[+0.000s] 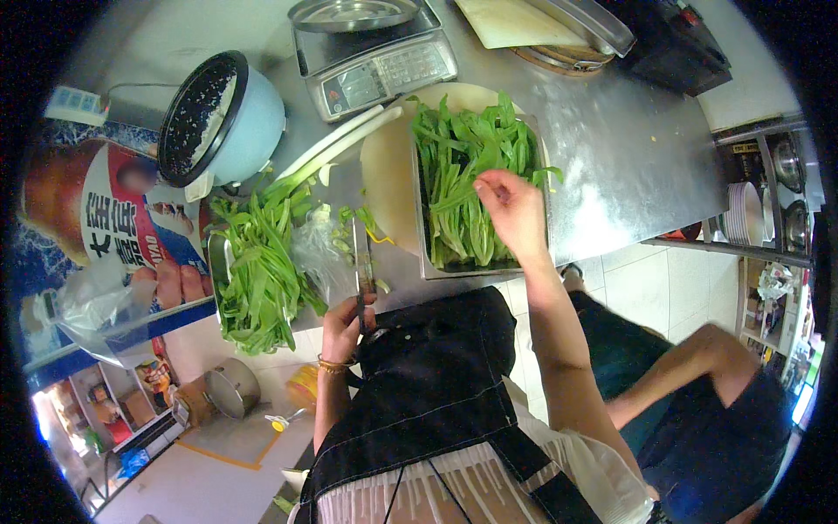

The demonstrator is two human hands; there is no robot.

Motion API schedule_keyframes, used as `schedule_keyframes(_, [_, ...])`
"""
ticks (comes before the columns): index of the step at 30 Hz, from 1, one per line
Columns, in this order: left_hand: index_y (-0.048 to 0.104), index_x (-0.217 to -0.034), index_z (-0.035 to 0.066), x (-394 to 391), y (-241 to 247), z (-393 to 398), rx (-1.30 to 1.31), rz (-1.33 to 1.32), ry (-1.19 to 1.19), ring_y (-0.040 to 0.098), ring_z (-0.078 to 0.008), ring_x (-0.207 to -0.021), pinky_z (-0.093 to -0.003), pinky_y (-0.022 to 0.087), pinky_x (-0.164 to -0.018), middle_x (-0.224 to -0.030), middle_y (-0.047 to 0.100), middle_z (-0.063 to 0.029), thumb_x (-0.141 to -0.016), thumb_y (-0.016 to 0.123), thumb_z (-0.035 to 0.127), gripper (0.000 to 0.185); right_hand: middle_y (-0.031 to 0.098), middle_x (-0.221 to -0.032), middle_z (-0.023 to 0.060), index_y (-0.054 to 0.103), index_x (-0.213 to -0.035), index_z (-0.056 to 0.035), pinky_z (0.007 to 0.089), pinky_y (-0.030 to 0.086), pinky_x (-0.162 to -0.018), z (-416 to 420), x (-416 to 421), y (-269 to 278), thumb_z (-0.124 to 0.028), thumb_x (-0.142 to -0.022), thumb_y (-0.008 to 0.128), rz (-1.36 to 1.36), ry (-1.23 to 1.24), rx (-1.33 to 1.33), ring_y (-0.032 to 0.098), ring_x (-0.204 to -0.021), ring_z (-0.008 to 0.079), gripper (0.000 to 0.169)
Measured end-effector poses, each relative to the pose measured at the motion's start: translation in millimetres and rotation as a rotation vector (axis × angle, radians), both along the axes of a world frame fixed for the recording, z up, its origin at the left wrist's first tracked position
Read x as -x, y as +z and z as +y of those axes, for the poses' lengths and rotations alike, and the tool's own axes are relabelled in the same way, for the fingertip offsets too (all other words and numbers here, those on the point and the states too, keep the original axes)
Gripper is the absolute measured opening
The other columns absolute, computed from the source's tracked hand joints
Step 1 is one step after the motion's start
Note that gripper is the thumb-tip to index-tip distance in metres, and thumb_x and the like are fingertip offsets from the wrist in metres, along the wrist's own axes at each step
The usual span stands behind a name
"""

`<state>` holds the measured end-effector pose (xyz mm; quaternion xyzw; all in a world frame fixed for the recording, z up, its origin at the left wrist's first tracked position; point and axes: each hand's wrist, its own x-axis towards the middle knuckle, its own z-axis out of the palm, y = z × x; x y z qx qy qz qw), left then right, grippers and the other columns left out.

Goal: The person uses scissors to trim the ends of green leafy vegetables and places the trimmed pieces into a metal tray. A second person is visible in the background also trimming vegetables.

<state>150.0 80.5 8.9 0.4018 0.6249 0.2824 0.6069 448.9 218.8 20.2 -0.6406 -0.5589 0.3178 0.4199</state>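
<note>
My left hand (345,327) is closed around the dark handle of a knife (362,255), whose blade points away from me over the steel table. My right hand (509,203) is above a rectangular metal tray (488,272) of long leafy greens (458,229); its thumb and forefinger meet at a leaf, and whether they pinch it is unclear. The tray rests partly over a round pale board (386,177). To the left, more leafy greens (262,288) are heaped over a second metal tray (219,262), beside a clear plastic bag (324,249) and leaf scraps (344,223).
Long white-and-green stalks (340,141) lie behind the left greens. A digital scale (383,75) and a blue rice cooker (252,124) stand at the back. Another person (694,393) is close on my right. Shelves with stacked plates (743,213) stand at the far right.
</note>
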Motion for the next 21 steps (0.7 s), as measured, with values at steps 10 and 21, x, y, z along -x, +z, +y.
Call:
schedule_keyframes(10, [0.062,-0.108,0.007,-12.1,0.1,32.1,-0.204,0.251,-0.443,0.051,-0.0128,-0.059,-0.0281,0.041,-0.057,-0.069,0.053,-0.0022,-0.078,0.067,0.016,0.031,0.06,-0.07,0.0084,0.062,-0.085,-0.0052,0.03,0.047,-0.056,0.8,-35.6,90.9,-0.008,-0.076,0.066,-0.111,0.267,-0.117,0.06,-0.062,0.02,0.011])
schedule_keyframes(21, [0.058,-0.089,0.008,-7.8,59.0,48.1,-0.385,0.706,-0.762,0.059,-0.0337,-0.068,-0.0422,0.046,-0.061,-0.071,0.06,-0.0094,-0.07,0.067,0.026,0.028,0.061,-0.077,0.0096,0.06,-0.087,-0.0039,0.0319,0.049,-0.062,23.3,39.6,63.3,-0.012,-0.079,0.064,-0.111,0.748,-0.165,0.062,-0.069,0.0231,0.012])
